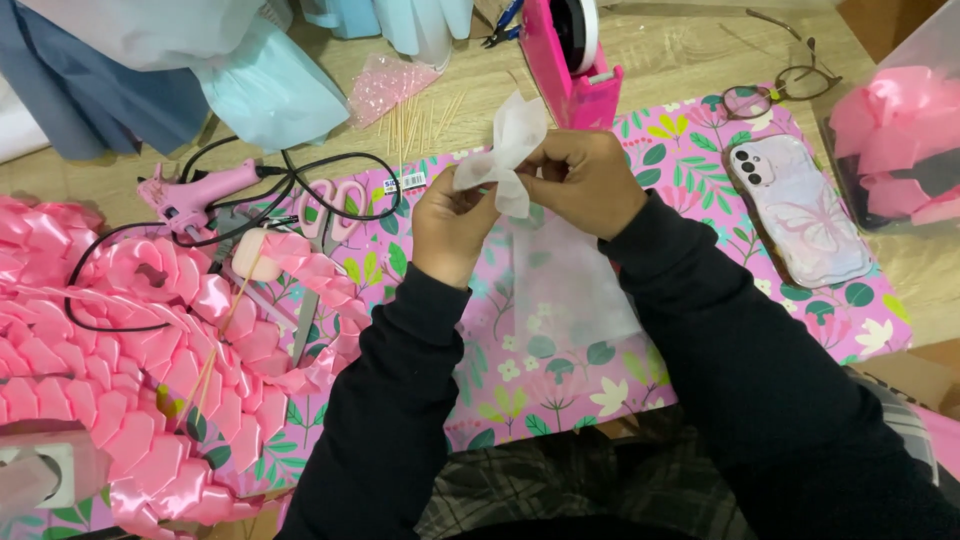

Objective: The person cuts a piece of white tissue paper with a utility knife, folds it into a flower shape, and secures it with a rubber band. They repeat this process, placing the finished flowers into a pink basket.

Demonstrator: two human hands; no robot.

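Observation:
Both my hands meet above a pink flowered mat (700, 250). My left hand (448, 222) and my right hand (585, 180) pinch the same small piece of white tissue paper (508, 150), which is gathered and folded between the fingers. A sheet of thin translucent white paper (570, 290) lies flat on the mat just below my hands. Both arms wear dark sleeves.
A pink glue gun (195, 195) with a black cord, pink-handled scissors (325, 245) and a heap of folded pink satin ribbon (120, 340) lie at the left. A pink tape dispenser (570, 55), wooden skewers (420, 120), a phone (800, 210), glasses (775, 90) and a box of ribbon (900, 140) stand behind and to the right.

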